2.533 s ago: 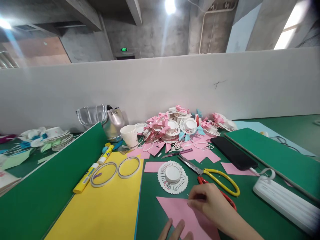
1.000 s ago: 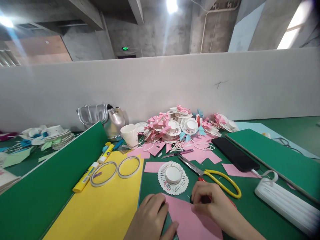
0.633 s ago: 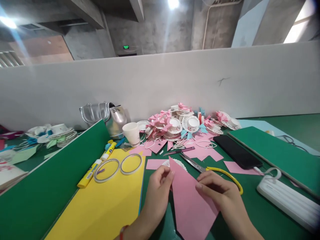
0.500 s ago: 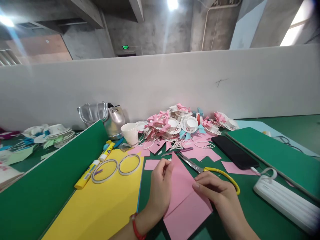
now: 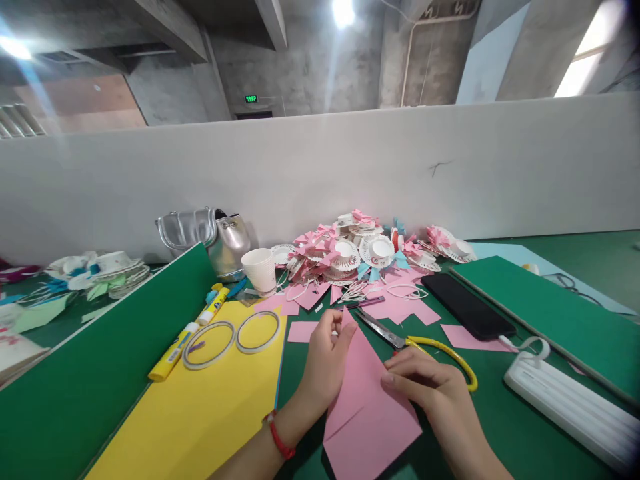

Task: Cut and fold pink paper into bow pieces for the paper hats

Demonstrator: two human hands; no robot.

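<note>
A sheet of pink paper (image 5: 367, 427) is held up between both hands, with a crease or folded edge running across its lower part. My left hand (image 5: 327, 357) pinches the paper near its upper corner, thumb against the fingers. On the right edge, my right hand (image 5: 430, 390) grips the sheet between thumb and fingers. Just behind the right hand lie scissors (image 5: 440, 347) with yellow handles, their blades partly spread on the green table (image 5: 300, 393). A purple pen-like tool (image 5: 367, 302) rests past the scissor tips.
Yellow card (image 5: 220, 413) lies left, bearing two tape rings (image 5: 209, 345) and glue sticks (image 5: 173, 352). Behind stand a paper cup (image 5: 260, 270) and a heap of paper hats (image 5: 345, 253). To the right are a phone (image 5: 467, 307) and a white power strip (image 5: 570, 407). A green divider (image 5: 125, 327) rises left.
Both hands still hold the pink paper. Its crease looks less pronounced and the sheet has tilted slightly; the left hand has shifted a little right and up.
</note>
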